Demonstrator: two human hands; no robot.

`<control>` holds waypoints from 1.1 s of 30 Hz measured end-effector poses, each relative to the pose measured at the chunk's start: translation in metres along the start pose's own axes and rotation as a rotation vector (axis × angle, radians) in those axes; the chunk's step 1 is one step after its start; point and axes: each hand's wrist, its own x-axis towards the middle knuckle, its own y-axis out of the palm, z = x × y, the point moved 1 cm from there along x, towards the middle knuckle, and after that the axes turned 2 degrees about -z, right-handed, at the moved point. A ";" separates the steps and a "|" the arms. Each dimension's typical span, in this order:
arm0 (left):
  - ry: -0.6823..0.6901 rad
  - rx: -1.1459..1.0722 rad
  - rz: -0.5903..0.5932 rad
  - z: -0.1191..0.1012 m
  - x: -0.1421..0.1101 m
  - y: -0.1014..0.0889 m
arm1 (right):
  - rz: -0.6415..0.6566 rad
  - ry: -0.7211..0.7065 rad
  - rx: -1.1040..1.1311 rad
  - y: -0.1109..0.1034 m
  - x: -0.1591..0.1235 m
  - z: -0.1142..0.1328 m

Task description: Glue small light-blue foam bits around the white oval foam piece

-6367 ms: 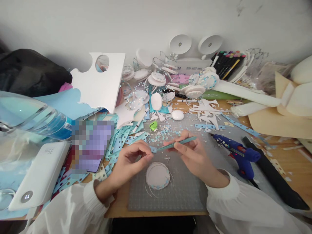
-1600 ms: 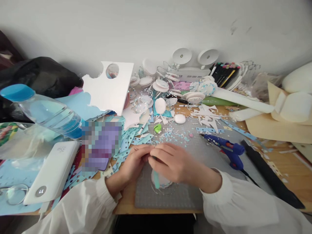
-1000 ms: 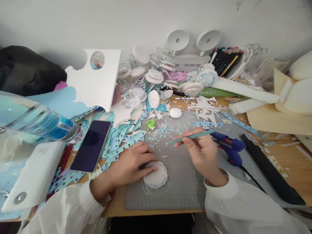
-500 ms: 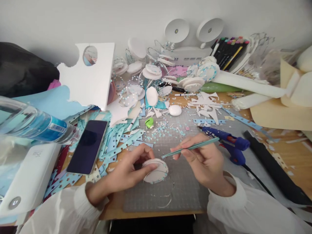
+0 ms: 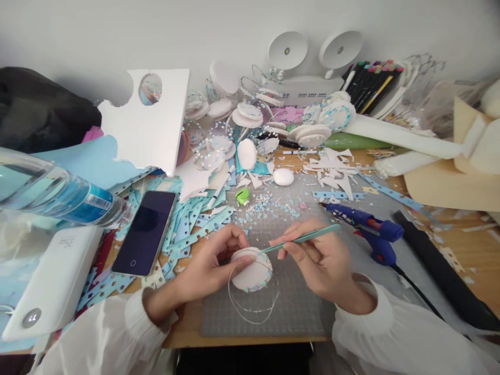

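Observation:
Between the thumb and fingers of my left hand is a white foam disc, tilted toward me, with small blue flower-shaped pieces along its rim. A thin wire loop hangs from the disc over the grey cutting mat. My right hand pinches teal tweezers, whose tips touch the disc's upper right rim. Whatever the tips hold is too small to make out. Beyond the hands lies a scatter of tiny blue and white paper flowers.
At right a blue hot glue gun lies by a black strip. Left are a phone, a white power bank, a water bottle and punched paper strips. A green hole punch and decorated discs sit behind.
The tweezers have moved down and left, from just off the disc onto its rim. The disc has tipped more toward me, and its wire loop shows more fully below.

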 end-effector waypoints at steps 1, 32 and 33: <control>0.000 0.001 -0.001 0.000 0.000 0.000 | 0.002 0.000 -0.004 0.000 0.000 0.000; 0.042 0.017 -0.027 -0.001 -0.002 -0.002 | -0.032 0.001 -0.004 0.000 0.001 -0.002; 0.047 0.022 -0.030 -0.001 -0.002 -0.002 | -0.017 0.010 -0.016 0.000 0.001 -0.003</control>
